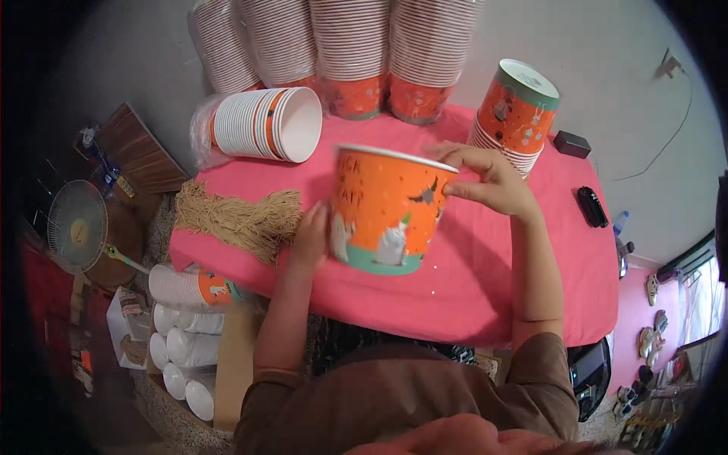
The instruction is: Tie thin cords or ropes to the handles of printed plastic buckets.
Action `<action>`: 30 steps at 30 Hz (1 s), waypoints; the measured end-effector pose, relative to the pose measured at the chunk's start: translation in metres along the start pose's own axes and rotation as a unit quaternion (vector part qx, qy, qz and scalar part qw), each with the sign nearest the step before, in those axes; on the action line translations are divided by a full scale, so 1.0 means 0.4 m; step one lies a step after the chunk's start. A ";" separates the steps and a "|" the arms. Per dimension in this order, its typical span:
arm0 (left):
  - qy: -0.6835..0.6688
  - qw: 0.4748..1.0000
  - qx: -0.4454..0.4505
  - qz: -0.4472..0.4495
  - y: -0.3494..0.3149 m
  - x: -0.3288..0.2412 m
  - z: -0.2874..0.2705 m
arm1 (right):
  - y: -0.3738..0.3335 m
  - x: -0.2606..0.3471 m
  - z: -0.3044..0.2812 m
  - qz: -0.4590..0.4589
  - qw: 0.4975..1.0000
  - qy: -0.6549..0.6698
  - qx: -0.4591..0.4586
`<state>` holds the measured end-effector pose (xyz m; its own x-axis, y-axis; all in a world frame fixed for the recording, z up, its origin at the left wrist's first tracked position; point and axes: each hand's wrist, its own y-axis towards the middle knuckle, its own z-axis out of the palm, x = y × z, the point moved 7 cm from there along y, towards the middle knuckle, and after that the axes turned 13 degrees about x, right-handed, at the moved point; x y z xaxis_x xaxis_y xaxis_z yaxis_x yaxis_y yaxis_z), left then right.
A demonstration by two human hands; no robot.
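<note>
An orange paper bucket (383, 208) with a white rim, a green base band and printed cartoon figures is held tilted above the pink-covered table. My right hand (489, 176) grips its upper right rim, thumb on the outer wall and fingers over the edge. Against the lower left side rests my left hand (309, 236), slightly blurred, with its fingers partly hidden by the bucket. Just left of that hand lies a bundle of tan strings (239, 220). Behind my right hand, an upside-down orange bucket (516, 114) tops a short nested stack.
Tall stacks of nested buckets (349, 45) in plastic line the table's back. Another nested stack (258, 125) lies on its side at left. A small black box (572, 144) and a black object (592, 207) sit at right. Below left, a carton (235, 379) holds wrapped white stacks, near a fan (78, 226).
</note>
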<state>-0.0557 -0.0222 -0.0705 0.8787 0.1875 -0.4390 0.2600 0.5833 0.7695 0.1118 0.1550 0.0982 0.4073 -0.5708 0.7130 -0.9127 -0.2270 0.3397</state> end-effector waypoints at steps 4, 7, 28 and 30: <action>0.405 0.764 -0.494 -0.084 0.061 -0.020 0.011 | -0.026 -0.057 -0.001 0.105 0.984 0.141 -0.033; 0.565 0.742 -0.357 -0.049 0.147 0.006 0.057 | -0.015 -0.055 0.006 0.107 0.982 0.150 -0.034; 0.790 0.483 -0.359 -0.115 0.179 0.048 0.080 | 0.001 -0.100 0.040 0.100 0.963 0.241 -0.062; 0.791 0.480 -0.361 -0.117 0.176 0.050 0.078 | 0.000 -0.106 0.036 0.115 0.971 0.194 -0.082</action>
<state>-0.0074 -0.0019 -0.0107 -0.6933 0.0835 -0.7158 -0.4301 0.7491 0.5039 0.0942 0.1677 0.0592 0.2033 -0.2433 0.9484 -0.9766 0.0190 0.2142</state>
